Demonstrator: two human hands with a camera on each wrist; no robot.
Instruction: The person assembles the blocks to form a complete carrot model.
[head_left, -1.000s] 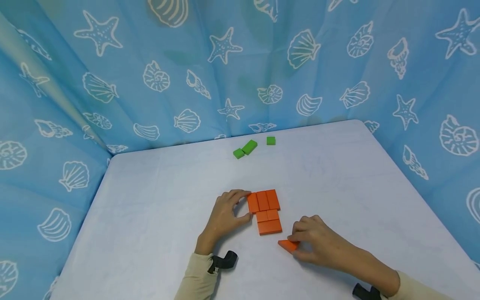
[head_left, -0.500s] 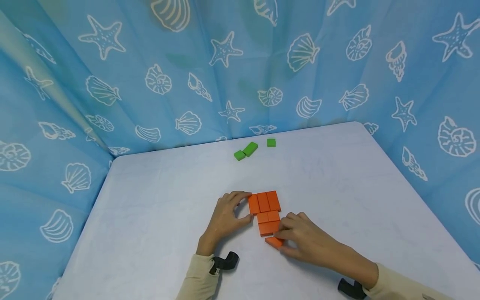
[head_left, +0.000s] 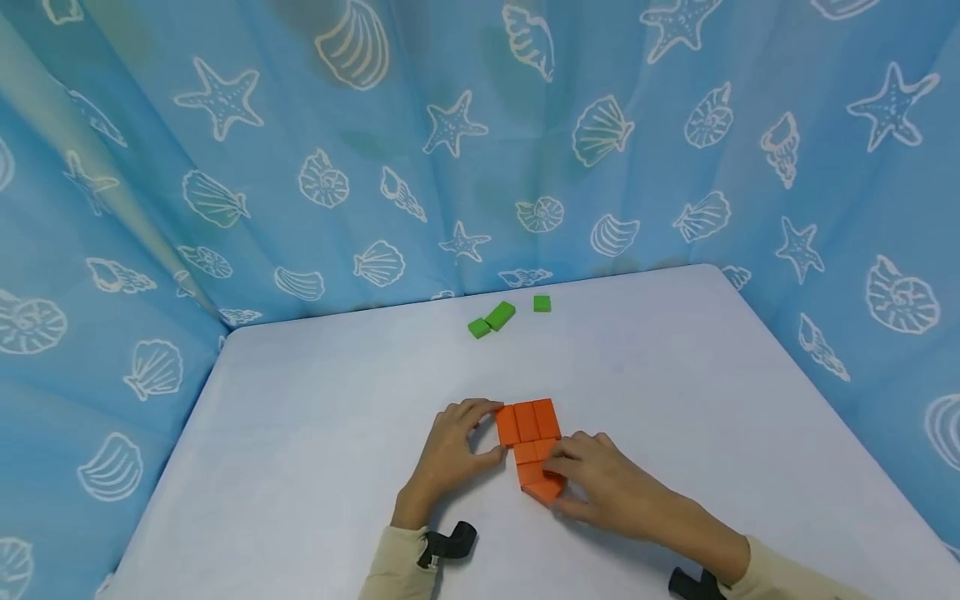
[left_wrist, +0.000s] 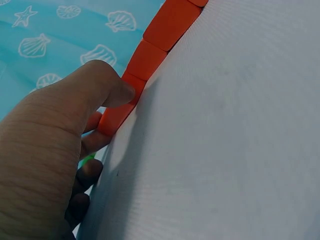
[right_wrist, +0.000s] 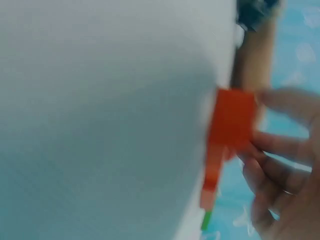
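Several flat orange blocks (head_left: 527, 422) lie close together on the white table, three side by side at the top and others below. My left hand (head_left: 444, 457) holds the leftmost block (head_left: 507, 427) of the top row between thumb and fingers; in the left wrist view the thumb presses its side. With thumb and fingers, my right hand (head_left: 611, 487) pinches a wedge-like orange block (head_left: 540, 493) against the lower end of the group. Its near face (right_wrist: 232, 117) appears blurred in the right wrist view. The right fingers cover part of the lower blocks.
Three green blocks (head_left: 500, 315) lie near the back edge of the white table (head_left: 337, 400), two touching or nearly so and one apart. A blue curtain (head_left: 420, 150) with shell and starfish prints hangs behind and beside the table. Black wrist mounts show at both sleeves.
My right hand has moved left with the wedge-like orange block, bringing it from apart to against the lower end of the group. The left hand keeps its place. The head view has tilted slightly up.
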